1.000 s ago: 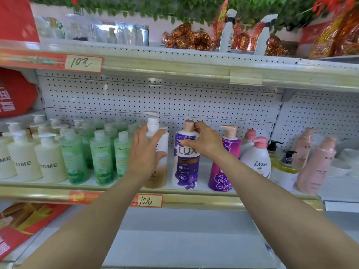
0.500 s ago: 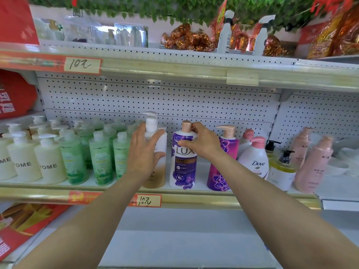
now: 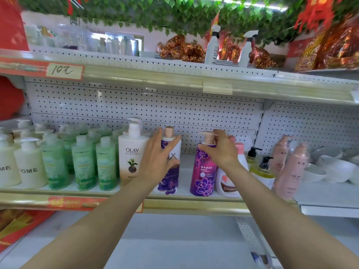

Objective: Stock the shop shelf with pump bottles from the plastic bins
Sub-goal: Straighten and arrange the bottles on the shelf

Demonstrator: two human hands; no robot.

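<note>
We were at the arranging step. Our left hand (image 3: pixel 158 160), fingers spread wide, pressed flat against the Lux bottle (image 3: pixel 171 181) on the shelf (image 3: pixel 194 205). Our right hand (image 3: pixel 223 152) curled round the pump of the purple bottle (image 3: pixel 203 175). Next, we judged, came closing the gap between them. No bins showed.
</note>
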